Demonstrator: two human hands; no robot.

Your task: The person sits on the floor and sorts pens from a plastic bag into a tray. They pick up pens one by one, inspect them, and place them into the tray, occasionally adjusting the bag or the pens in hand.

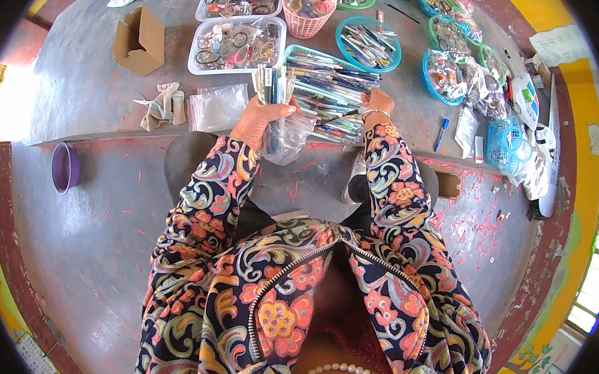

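On the left we see the left hand (261, 120) clamped around a bundle of pens (265, 82) in a clear plastic bag (295, 136), its fingers and the crinkled film hiding their middles. Next, slim loose pens (334, 91) in white, blue and black overfill a pale teal basket (312, 51); at their right edge, we cannot tell whether the right hand's (379, 102) curled fingers grip one.

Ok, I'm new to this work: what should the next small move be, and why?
Probably the right hand should lift a pen from the pen pile: it is at the pile's right edge, while the left hand holds a bundle of pens and a clear bag.
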